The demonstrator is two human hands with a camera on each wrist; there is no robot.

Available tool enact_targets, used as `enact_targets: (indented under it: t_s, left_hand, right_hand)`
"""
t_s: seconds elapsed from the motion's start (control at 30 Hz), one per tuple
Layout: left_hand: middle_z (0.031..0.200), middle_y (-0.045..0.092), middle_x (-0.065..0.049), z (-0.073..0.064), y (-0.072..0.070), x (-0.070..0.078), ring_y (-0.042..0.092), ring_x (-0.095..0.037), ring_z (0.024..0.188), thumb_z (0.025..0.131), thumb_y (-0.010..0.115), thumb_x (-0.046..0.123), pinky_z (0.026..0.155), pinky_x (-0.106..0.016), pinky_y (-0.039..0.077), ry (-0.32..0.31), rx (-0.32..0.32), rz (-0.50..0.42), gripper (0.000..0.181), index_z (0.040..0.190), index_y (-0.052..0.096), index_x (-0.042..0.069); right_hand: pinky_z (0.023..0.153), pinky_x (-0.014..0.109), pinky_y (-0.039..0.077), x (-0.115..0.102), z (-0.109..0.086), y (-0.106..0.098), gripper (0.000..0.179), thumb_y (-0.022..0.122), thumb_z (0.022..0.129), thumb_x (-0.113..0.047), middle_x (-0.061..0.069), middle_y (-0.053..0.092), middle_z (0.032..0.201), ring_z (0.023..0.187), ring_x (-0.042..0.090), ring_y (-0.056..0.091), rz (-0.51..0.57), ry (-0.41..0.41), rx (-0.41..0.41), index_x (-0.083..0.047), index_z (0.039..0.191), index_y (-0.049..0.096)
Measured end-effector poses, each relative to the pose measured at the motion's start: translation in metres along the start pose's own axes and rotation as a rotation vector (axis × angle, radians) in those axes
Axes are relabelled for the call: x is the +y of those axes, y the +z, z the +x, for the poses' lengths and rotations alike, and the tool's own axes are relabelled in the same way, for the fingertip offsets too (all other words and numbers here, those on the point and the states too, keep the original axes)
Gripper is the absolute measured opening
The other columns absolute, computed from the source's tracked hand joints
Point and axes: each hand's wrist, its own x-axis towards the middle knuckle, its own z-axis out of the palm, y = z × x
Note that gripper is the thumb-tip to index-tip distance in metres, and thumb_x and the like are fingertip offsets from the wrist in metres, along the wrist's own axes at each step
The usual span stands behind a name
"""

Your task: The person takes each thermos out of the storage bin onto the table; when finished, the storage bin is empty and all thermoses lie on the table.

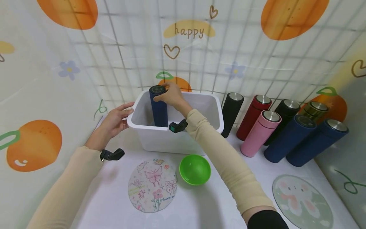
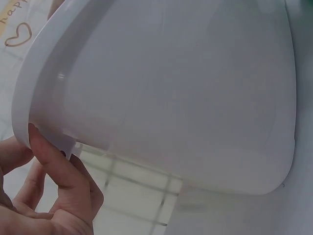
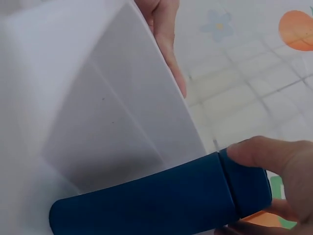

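A navy blue thermos bottle (image 1: 159,109) stands inside the white plastic bin (image 1: 175,140), near its left end. My right hand (image 1: 172,95) holds the bottle by its dark-topped lid; in the right wrist view the thumb presses on the lid (image 3: 247,183) and fingers lie on the far side. My left hand (image 1: 115,119) is at the bin's left end. There its fingertips (image 2: 41,139) grip the bin's rim, one tip tucked under the lip. The bottle's base is hidden by the bin's front wall in the head view.
Right of the bin stand a black bottle (image 1: 232,111), a red one (image 1: 253,119), a pink one (image 1: 261,132) and several more. In front are a green bowl (image 1: 195,170) and a round butterfly mat (image 1: 152,186). A rabbit mat (image 1: 303,202) lies at right.
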Motion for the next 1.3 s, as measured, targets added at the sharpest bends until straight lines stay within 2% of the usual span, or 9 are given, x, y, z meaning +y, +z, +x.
enact_targets:
  t_s: [0.33, 0.63, 0.97, 1.13, 1.3]
  left_hand:
    - [0.121, 0.058, -0.003, -0.001, 0.002, -0.001, 0.066, -0.015, 0.091, 0.1, 0.062, 0.012, 0.07, -0.025, 0.057, 0.008, -0.007, 0.004, 0.06, 0.153, 0.035, 0.011]
    - [0.126, 0.055, -0.005, 0.0, 0.004, 0.0, 0.065, -0.016, 0.094, 0.1, 0.063, 0.013, 0.071, -0.025, 0.057, 0.014, -0.006, 0.023, 0.059, 0.152, 0.038, 0.011]
    - [0.115, 0.061, -0.003, -0.002, 0.003, -0.002, 0.066, -0.015, 0.086, 0.1, 0.062, 0.011, 0.066, -0.025, 0.057, -0.01, 0.008, 0.0, 0.056, 0.151, 0.038, 0.012]
    - [0.115, 0.061, -0.003, -0.003, 0.003, -0.002, 0.066, -0.015, 0.087, 0.1, 0.062, 0.011, 0.067, -0.025, 0.057, 0.012, 0.004, 0.01, 0.056, 0.151, 0.038, 0.01]
    - [0.117, 0.061, -0.003, -0.003, 0.003, 0.0, 0.066, -0.015, 0.088, 0.1, 0.063, 0.012, 0.068, -0.025, 0.057, 0.01, -0.001, 0.014, 0.059, 0.152, 0.037, 0.01]
  right_hand:
    - [0.083, 0.027, 0.05, -0.001, 0.004, 0.004, 0.068, 0.089, 0.076, -0.019, 0.009, 0.058, 0.121, 0.104, 0.021, 0.057, -0.101, -0.046, 0.011, -0.003, 0.133, 0.055]
    - [0.079, 0.031, 0.051, 0.003, 0.003, 0.002, 0.063, 0.09, 0.075, -0.017, 0.007, 0.056, 0.117, 0.1, 0.022, 0.055, -0.041, -0.02, 0.016, -0.008, 0.126, 0.054]
    - [0.078, 0.029, 0.051, 0.005, 0.001, 0.002, 0.058, 0.091, 0.074, -0.018, 0.008, 0.053, 0.116, 0.104, 0.022, 0.05, -0.054, 0.001, 0.059, -0.008, 0.119, 0.055]
    - [0.076, 0.029, 0.052, 0.002, -0.002, -0.002, 0.06, 0.091, 0.074, -0.019, 0.008, 0.053, 0.114, 0.102, 0.022, 0.051, -0.031, -0.004, 0.084, -0.007, 0.119, 0.054]
    - [0.082, 0.028, 0.05, -0.006, -0.005, -0.009, 0.064, 0.091, 0.074, -0.024, 0.006, 0.056, 0.117, 0.104, 0.02, 0.052, -0.068, -0.042, 0.113, -0.008, 0.123, 0.054]
